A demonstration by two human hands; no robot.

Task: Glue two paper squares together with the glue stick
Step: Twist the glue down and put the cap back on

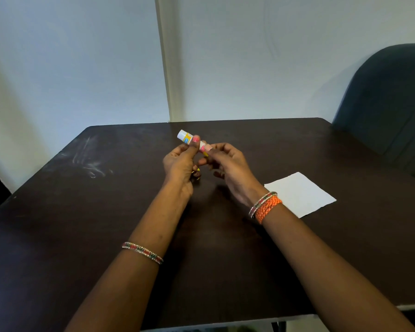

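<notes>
The dark surface point(82, 212) fills most of what I see, running out to a pale wall, with a dark chair point(388, 104) at its far right corner. To the right of my right arm a white paper square point(300, 194) lies flat; I can make out only one sheet, and I cannot tell whether a second lies under it or somewhere out of sight. Nothing on it looks glued or pressed yet.

Both arms reach out over the middle of the surface, bangles on each wrist and an orange woven band on the right. My left hand point(180, 164) and right hand point(228, 164) meet above the far middle of the surface, both closed on the glue stick point(188, 137), which is lifted clear of the top. The left grips the white and yellow barrel, whose far end points up and left; the fingertips of the right pinch the near end.

I judge I am at the start, uncapping or twisting up the stick. Spreading glue, laying one square on the other and pressing them down all remain.
</notes>
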